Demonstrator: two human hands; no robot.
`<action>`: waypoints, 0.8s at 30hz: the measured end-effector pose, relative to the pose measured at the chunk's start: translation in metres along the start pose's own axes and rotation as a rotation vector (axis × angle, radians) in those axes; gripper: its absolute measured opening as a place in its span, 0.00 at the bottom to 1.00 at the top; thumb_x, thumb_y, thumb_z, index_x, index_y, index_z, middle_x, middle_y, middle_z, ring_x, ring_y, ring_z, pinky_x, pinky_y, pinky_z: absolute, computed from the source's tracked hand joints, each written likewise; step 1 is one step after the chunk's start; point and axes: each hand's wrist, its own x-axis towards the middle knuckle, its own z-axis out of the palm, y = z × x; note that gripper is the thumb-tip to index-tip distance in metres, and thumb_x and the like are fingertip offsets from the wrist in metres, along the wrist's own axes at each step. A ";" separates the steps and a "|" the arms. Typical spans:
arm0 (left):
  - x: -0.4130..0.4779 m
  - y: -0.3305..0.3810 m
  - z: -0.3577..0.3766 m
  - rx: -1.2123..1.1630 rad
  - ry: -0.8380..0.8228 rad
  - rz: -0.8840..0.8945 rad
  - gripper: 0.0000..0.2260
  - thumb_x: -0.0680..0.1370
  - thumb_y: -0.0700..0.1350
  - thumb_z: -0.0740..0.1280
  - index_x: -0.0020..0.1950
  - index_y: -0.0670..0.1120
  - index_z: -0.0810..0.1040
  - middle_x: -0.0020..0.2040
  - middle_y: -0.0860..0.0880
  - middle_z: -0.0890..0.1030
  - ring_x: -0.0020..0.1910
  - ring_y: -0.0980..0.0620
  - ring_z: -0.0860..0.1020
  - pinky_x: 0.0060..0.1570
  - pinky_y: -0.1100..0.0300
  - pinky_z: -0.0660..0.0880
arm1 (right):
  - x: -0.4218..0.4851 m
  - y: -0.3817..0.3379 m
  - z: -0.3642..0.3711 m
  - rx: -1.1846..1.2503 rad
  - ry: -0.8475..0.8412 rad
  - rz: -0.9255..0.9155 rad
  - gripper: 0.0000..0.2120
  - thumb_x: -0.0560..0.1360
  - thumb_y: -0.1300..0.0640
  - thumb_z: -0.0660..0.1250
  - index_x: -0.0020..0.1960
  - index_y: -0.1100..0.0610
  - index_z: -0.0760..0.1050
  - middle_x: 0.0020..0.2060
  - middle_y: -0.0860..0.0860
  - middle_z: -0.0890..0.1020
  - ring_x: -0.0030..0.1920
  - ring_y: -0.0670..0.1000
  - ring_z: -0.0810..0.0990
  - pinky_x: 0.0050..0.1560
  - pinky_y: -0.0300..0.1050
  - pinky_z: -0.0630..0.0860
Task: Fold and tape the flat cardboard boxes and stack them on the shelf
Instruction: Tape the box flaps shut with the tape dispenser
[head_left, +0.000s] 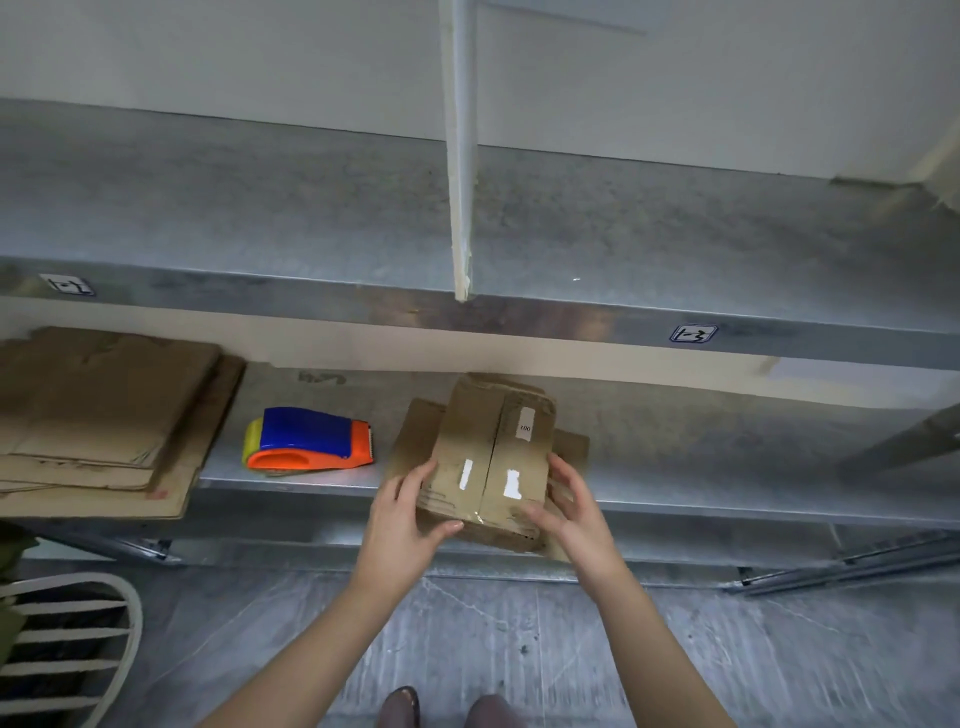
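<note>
Step in hand: folding, right at the switch to taping. The small brown cardboard box (493, 457) sat on the near edge of the lower grey metal shelf (727, 506), and its near end overhung the rim. The left hand (410, 514) grasped the near-left corner, thumb on the near face and fingers along the side. The right hand (571, 512) grasped the near-right corner the same way. Both were curled round the cardboard, and neither was free.

The two top flaps were down and met in a centre seam (493, 441). A shiny scrap of tape showed only at the near end; the rest of the seam looked bare, though I could not tell for sure. Loose side flaps (413, 431) splayed out low on both sides.

The box's long axis ran near to far, with the far end leaning slightly right. The seam followed that axis and faced up. A white sticker (525, 423) sat right of the seam, towards the far end.

Next move, as I judge it: one hand pins the flaps shut while the other lets go and reaches left for the blue, orange and yellow tape dispenser (309, 439). It lay on the same shelf just left of the box, cutter end towards it. The tape should then run along the seam. The stack of flat brown cardboard sheets (104, 415) waited far left.
</note>
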 end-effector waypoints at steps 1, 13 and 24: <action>-0.001 0.000 -0.001 0.004 -0.013 0.021 0.33 0.69 0.54 0.76 0.71 0.57 0.66 0.64 0.55 0.70 0.63 0.55 0.71 0.64 0.58 0.70 | -0.003 0.000 -0.002 -0.032 -0.056 -0.004 0.41 0.65 0.55 0.80 0.71 0.38 0.64 0.68 0.43 0.73 0.67 0.43 0.73 0.58 0.41 0.77; 0.027 0.012 -0.008 0.091 -0.129 0.079 0.33 0.72 0.51 0.74 0.74 0.52 0.65 0.75 0.53 0.60 0.73 0.53 0.62 0.71 0.60 0.58 | 0.021 -0.004 0.004 -0.616 0.053 -0.225 0.38 0.68 0.56 0.78 0.73 0.49 0.65 0.69 0.49 0.68 0.71 0.50 0.67 0.73 0.52 0.64; -0.001 0.004 -0.028 0.474 -0.103 0.217 0.33 0.77 0.62 0.62 0.78 0.56 0.52 0.79 0.55 0.54 0.77 0.52 0.51 0.75 0.51 0.53 | -0.020 -0.010 0.007 -0.884 0.129 -0.398 0.28 0.77 0.39 0.61 0.75 0.44 0.62 0.75 0.48 0.63 0.77 0.49 0.55 0.74 0.50 0.59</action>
